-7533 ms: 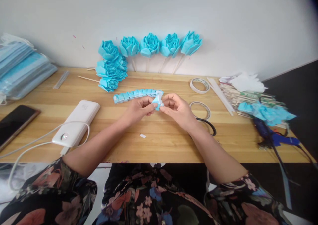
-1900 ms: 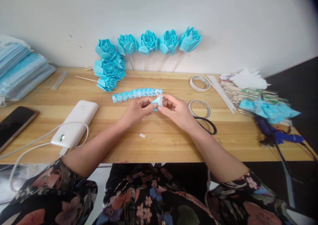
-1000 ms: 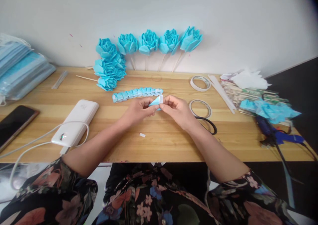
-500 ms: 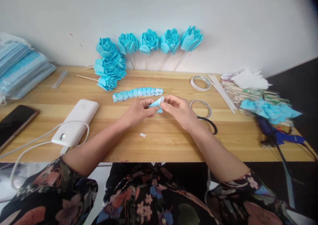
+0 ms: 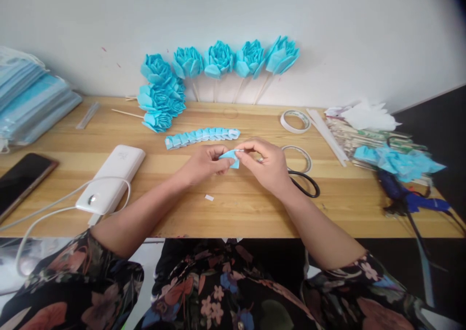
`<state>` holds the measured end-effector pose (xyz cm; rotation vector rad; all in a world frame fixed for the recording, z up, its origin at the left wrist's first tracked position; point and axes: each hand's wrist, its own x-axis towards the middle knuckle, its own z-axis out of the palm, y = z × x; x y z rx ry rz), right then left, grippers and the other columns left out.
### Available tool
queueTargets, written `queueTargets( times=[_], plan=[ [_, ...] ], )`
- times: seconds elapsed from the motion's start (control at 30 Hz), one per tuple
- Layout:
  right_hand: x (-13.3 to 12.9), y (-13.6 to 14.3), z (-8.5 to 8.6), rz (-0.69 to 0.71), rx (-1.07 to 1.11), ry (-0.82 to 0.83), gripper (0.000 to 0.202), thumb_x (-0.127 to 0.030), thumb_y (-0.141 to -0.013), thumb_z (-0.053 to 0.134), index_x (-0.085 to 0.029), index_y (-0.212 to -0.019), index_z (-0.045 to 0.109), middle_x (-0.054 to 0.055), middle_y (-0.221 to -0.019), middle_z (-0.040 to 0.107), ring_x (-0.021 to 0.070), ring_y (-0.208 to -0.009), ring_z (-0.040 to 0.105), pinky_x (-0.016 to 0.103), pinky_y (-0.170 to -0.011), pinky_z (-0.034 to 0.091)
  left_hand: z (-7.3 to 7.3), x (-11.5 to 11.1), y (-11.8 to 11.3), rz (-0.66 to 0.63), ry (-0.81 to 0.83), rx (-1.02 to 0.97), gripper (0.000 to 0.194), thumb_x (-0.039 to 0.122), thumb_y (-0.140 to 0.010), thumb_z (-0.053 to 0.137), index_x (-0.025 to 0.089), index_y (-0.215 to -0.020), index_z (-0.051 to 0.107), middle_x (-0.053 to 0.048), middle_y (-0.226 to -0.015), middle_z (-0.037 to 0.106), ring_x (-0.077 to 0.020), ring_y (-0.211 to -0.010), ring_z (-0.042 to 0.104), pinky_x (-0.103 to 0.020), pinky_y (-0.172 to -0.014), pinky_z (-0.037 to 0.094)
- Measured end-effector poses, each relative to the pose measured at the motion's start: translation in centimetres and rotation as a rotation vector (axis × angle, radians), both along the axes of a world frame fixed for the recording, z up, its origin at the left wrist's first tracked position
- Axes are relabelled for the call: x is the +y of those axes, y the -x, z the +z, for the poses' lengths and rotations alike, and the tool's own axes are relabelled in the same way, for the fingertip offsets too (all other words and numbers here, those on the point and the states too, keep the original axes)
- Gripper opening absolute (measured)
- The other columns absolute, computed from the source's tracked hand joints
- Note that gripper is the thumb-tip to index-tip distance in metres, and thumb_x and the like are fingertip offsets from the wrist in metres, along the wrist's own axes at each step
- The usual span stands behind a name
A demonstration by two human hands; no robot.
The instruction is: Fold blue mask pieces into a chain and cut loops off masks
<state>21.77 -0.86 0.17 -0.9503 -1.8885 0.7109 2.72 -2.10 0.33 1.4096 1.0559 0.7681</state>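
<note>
Between my two hands is a small piece of light blue fabric [image 5: 233,157], partly folded. My left hand [image 5: 206,164] pinches its left side with thumb and fingers. At its upper right, the thumb and fingertips of my right hand [image 5: 266,164] close on the edge. Just behind my hands lies a row of folded blue fabric petals [image 5: 202,137], overlapping one another. A tiny white scrap [image 5: 209,197] rests on the wooden table [image 5: 233,213] in front of my left hand.
Several blue fabric flowers [image 5: 218,60] on sticks stand along the wall. Two tape rolls [image 5: 295,121] and a black ring [image 5: 305,184] lie at right, near a blue glue gun [image 5: 418,201]. At left are a white power bank [image 5: 111,179], a phone [image 5: 25,182] and stacked face masks [image 5: 34,102].
The upper corner of the fabric has been folded down, and its white side no longer shows. My right hand has tilted and shifted slightly to the right.
</note>
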Motion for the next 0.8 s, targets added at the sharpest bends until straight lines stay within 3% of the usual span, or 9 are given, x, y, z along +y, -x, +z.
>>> queueTargets(
  times=[0.13, 0.43, 0.8],
  plan=[
    [0.17, -0.3, 0.0, 0.012, -0.105, -0.125, 0.015, -0.025, -0.092, 0.06, -0.028, -0.089, 0.075, 0.003, -0.09, 0.074, 0.0201, -0.085, 0.065, 0.039, -0.083, 0.051, 0.34, 0.01, 0.0, 0.016, 0.03, -0.057, 0.022, 0.033, -0.081, 0.065, 0.017, -0.068, 0.055, 0.002, -0.058, 0.056, -0.0077, -0.054, 0.048, -0.022, -0.054, 0.037],
    [0.41, -0.54, -0.49, 0.062, -0.132, -0.143, 0.026, -0.021, -0.093, 0.055, -0.032, -0.098, 0.078, 0.003, -0.096, 0.075, 0.0216, -0.09, 0.066, 0.042, -0.085, 0.052, 0.22, 0.04, 0.12, 0.02, 0.023, -0.096, 0.025, 0.034, -0.082, 0.066, 0.017, -0.067, 0.056, 0.001, -0.059, 0.057, -0.008, -0.054, 0.049, -0.022, -0.055, 0.039],
    [0.64, -0.52, -0.4, 0.085, -0.125, -0.154, 0.024, -0.022, -0.093, 0.057, -0.032, -0.098, 0.078, 0.004, -0.098, 0.076, 0.0222, -0.093, 0.067, 0.045, -0.087, 0.052, -0.12, 0.06, 0.21, 0.016, 0.007, -0.152, 0.029, 0.039, -0.086, 0.067, 0.016, -0.071, 0.058, 0.001, -0.061, 0.058, -0.0076, -0.056, 0.048, -0.022, -0.058, 0.04]
  ],
)
